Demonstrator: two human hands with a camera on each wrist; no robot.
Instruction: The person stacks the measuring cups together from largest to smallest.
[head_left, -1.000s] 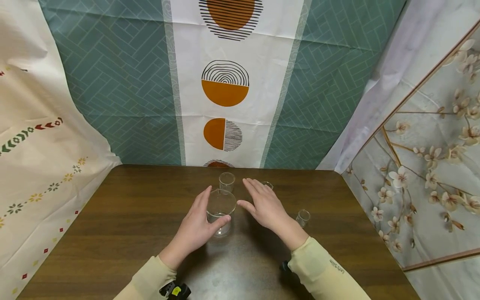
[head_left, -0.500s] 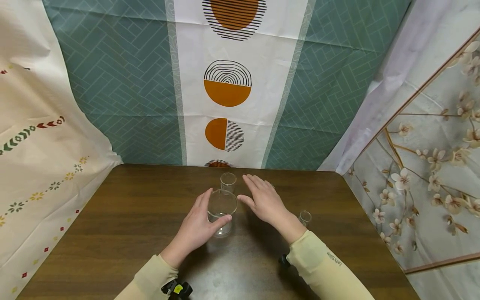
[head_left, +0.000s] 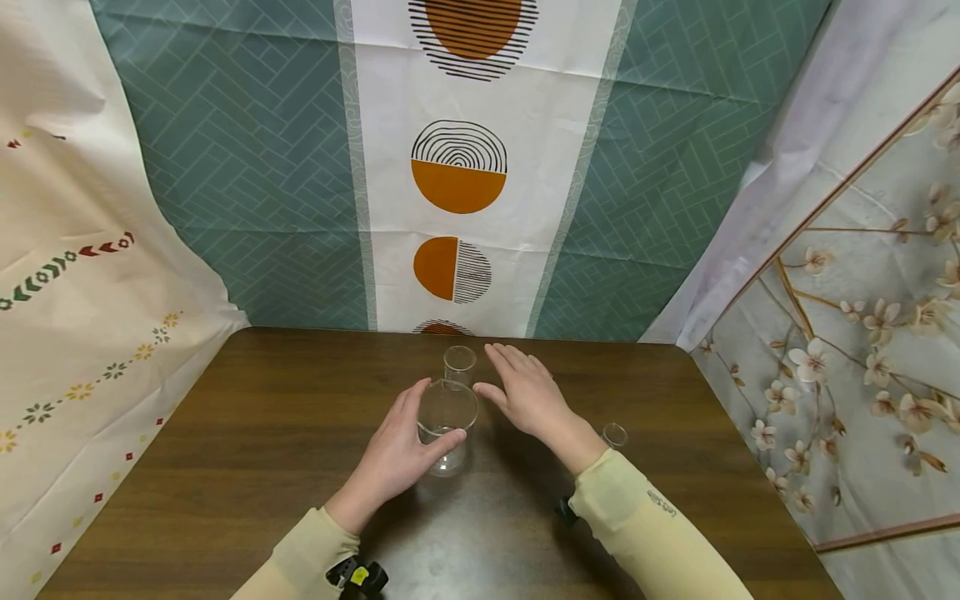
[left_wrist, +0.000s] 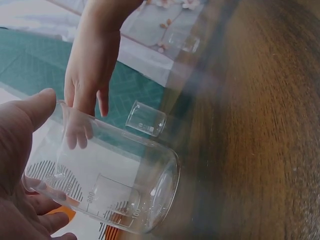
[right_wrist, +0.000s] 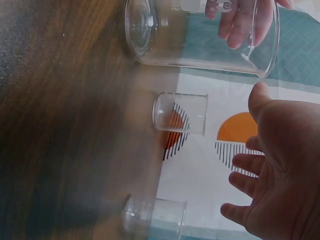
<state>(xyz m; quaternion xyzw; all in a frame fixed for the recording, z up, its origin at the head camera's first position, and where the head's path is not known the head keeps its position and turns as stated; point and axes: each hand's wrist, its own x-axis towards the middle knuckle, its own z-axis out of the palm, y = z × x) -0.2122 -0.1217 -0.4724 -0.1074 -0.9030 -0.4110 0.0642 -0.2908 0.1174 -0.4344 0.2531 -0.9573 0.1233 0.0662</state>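
Observation:
A large clear glass beaker with white graduation marks stands upright near the middle of the table. My left hand grips it near the rim, thumb on the near side and fingers round the far side. To its right, my right hand hovers apart from the beaker with fingers extended, holding nothing. A small glass beaker stands just behind the large one. Another small beaker shows in the right wrist view; in the head view my right hand hides it.
A further small glass beaker stands on the right, partly covered by my right sleeve. The brown wooden table ends at a patterned cloth behind. A flowered panel borders the right side.
My right hand has edged slightly farther back, now covering the small beaker that showed behind it. The left hand keeps its hold on the large beaker; the view has shifted slightly.

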